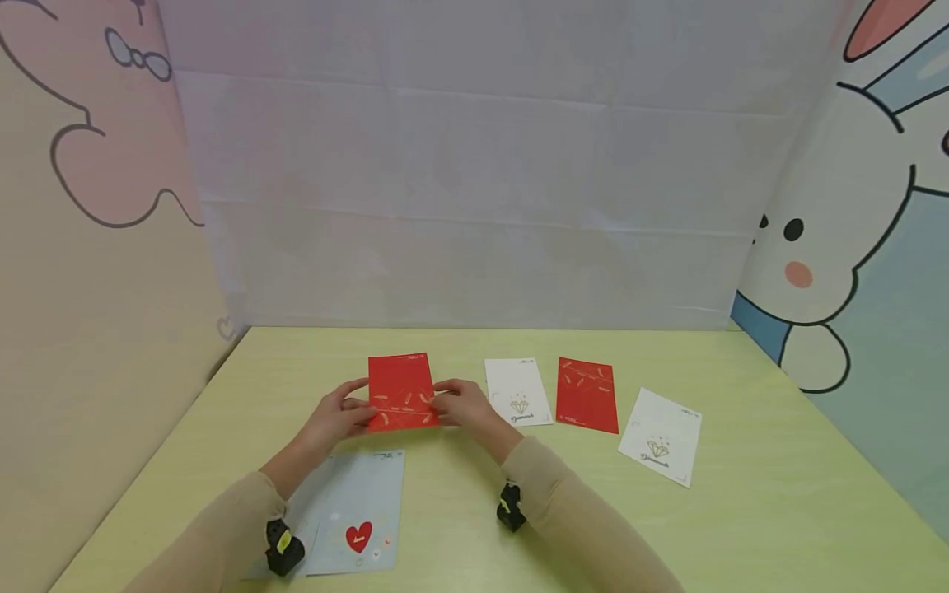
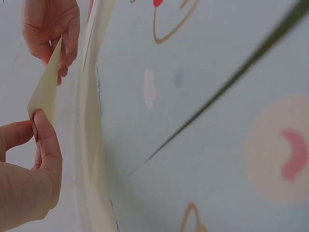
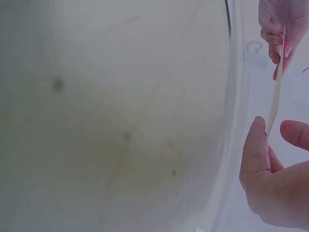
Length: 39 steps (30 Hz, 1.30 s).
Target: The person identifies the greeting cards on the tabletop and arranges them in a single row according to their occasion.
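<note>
Both hands hold a red card (image 1: 400, 387) with gold print above the table, one at each side edge. My left hand (image 1: 344, 416) pinches its left edge; the left wrist view shows the thumb and fingers of the left hand (image 2: 36, 169) on either side of the card's pale face (image 2: 46, 92). At the opposite edge, my right hand (image 1: 467, 408) grips the card near its lower corner. In the right wrist view the card (image 3: 274, 104) appears nearly edge-on, between the fingers of the right hand (image 3: 273, 179), with one finger standing apart.
Pale blue sheets (image 1: 356, 511) with a red heart lie under and beside the left forearm. To the right lie a white diamond card (image 1: 515, 387), a second red card (image 1: 587, 395) and another white diamond card (image 1: 660, 436). A white sheet (image 1: 482, 165) hangs behind the table (image 1: 764, 461).
</note>
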Motion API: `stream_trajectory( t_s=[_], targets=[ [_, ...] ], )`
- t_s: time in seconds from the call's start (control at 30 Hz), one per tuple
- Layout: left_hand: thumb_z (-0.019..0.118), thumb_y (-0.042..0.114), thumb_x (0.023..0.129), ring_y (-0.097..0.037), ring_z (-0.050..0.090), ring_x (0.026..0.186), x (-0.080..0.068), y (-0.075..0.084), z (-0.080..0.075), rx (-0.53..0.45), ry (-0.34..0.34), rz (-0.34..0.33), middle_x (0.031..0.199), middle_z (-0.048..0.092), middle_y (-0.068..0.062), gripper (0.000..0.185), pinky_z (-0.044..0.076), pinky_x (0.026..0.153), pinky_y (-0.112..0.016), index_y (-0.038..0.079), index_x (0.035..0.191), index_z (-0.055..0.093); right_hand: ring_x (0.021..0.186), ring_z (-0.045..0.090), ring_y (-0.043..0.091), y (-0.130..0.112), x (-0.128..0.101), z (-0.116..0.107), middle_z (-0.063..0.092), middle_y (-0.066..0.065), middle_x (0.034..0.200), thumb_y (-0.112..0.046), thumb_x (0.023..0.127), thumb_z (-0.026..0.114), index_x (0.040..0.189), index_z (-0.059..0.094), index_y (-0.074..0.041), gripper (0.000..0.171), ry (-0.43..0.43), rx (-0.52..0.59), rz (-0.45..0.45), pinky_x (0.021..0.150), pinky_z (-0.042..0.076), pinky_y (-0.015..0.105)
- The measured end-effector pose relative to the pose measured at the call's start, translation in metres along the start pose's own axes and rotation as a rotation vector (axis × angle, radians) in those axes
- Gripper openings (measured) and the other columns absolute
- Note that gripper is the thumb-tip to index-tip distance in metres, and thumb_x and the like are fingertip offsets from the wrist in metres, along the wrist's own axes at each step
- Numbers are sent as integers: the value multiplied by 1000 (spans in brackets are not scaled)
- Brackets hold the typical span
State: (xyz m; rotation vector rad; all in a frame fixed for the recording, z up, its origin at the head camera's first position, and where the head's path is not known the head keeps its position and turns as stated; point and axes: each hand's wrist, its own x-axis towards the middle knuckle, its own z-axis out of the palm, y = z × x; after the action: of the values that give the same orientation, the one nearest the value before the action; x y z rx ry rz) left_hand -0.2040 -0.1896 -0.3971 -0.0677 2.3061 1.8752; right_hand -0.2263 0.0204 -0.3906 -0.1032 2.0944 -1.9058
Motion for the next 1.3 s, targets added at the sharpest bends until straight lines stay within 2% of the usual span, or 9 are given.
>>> stream_trajectory(
  t_s=[0.17,0.4,0.53,0.7,0.93,1.13,1.3],
  targets=[
    [57,7,86,-16,58,74,-4,5,5,-1,-21,29,95,54,-14,59,50,69,-31,2,136,25,77,60,23,-2,-7,-10,59,13,90,-3,84,54,114,51,8,32,-1,-22,-32,68,50,33],
    [59,11,85,-19,58,75,-9,9,14,30,-25,38,93,57,-13,58,49,69,-30,4,134,29,73,60,19,-2,-14,-23,58,12,84,0,82,55,112,53,7,31,13,-52,-64,67,50,35],
    [59,10,84,-21,60,77,-12,10,19,53,-39,67,90,60,-11,58,49,70,-31,5,134,30,71,59,18,-3,-22,-30,57,12,82,3,81,57,113,53,6,32,17,-88,-86,66,50,35],
    [60,10,84,-22,60,78,-17,11,25,81,-65,117,90,61,-11,60,49,70,-33,5,135,29,71,58,19,-1,-29,-38,56,11,81,2,80,59,116,51,3,37,4,-147,-102,65,50,35],
    [62,11,83,-21,60,76,-21,11,34,106,-105,152,89,62,-9,62,49,69,-32,5,136,29,71,59,21,7,-35,-51,57,10,81,0,81,58,123,47,0,44,-39,-196,-128,65,50,35],
    [63,11,82,-20,59,74,-26,9,40,183,-161,243,87,63,-7,63,49,67,-31,3,135,29,70,59,20,9,-46,-58,57,9,79,0,80,58,123,47,0,44,-52,-224,-117,65,51,33],
    [66,11,79,-16,58,70,-33,10,46,302,-148,321,83,62,-2,64,48,63,-27,3,134,33,70,59,21,10,-57,-64,58,9,79,-1,81,58,122,46,2,43,-74,-214,-114,66,50,34]
  ],
)
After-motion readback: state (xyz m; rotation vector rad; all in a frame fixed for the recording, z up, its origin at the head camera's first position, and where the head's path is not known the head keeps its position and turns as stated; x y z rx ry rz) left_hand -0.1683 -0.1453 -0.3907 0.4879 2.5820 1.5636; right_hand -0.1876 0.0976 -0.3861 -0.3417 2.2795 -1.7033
